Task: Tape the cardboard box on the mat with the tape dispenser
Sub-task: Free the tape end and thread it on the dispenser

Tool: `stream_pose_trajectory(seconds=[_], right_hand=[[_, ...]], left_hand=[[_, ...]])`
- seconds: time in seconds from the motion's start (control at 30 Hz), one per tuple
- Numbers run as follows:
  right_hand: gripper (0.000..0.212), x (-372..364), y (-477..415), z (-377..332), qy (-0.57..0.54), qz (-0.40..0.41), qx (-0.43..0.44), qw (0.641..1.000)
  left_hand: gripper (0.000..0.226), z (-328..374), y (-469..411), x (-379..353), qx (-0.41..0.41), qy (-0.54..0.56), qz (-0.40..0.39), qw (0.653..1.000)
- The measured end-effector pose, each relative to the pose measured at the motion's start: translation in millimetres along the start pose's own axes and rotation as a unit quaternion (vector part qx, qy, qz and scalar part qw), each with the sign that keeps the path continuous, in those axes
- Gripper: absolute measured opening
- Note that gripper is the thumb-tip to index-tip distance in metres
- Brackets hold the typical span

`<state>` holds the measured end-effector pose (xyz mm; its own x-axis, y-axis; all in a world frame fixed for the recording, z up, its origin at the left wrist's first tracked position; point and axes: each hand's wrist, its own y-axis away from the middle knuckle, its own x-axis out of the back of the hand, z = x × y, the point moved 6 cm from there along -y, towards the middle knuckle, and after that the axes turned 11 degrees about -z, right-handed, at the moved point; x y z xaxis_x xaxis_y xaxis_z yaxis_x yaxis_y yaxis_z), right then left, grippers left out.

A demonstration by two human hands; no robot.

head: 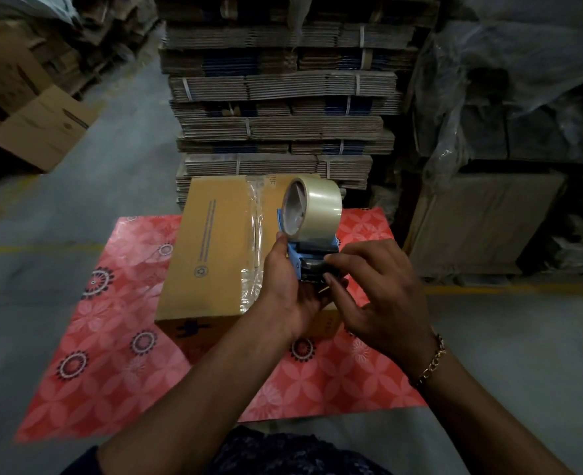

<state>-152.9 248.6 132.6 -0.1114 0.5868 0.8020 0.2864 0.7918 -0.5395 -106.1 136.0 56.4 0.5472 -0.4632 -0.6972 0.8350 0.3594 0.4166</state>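
A closed brown cardboard box (211, 248) lies on a red flower-patterned mat (111, 337). A strip of clear tape (253, 241) runs along its top seam. Above the box's right half I hold a blue tape dispenser (309, 255) upright, its clear tape roll (314, 209) on top. My left hand (288, 289) grips the dispenser's handle from the left and below. My right hand (377, 293) comes in from the right, its fingertips pinching at the dark roller end of the dispenser. Both hands hide the box's near right corner.
A tall pile of strapped flat cartons (276, 97) stands right behind the box. An open carton (43, 128) sits at the far left on the grey floor. Plastic-wrapped stacks (506, 114) rise at the right. Yellow floor lines (43, 249) cross on both sides.
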Motion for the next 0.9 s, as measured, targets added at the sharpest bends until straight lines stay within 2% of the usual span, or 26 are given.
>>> stream_pose_trajectory(seconds=[0.23,0.43,0.73,0.9], right_hand=[[0.015,-5.9,-1.4,-2.5,0.021,-0.018,0.043,0.999],[0.017,-8.1,-2.6,-13.0,0.038,-0.015,0.056,0.998],[0.017,4.2,1.1,-15.3,0.065,0.004,0.061,0.996],[0.018,5.0,9.3,-21.2,0.071,-0.001,0.055,0.996]], left_hand=[[0.065,-2.1,-4.1,2.4,-0.016,0.014,0.026,0.999],[0.06,8.6,-9.3,2.0,-0.039,0.036,0.045,0.998],[0.065,9.3,-12.7,-7.7,-0.035,0.067,0.031,0.997],[0.07,17.5,-18.6,-5.5,-0.06,0.015,-0.004,0.998]])
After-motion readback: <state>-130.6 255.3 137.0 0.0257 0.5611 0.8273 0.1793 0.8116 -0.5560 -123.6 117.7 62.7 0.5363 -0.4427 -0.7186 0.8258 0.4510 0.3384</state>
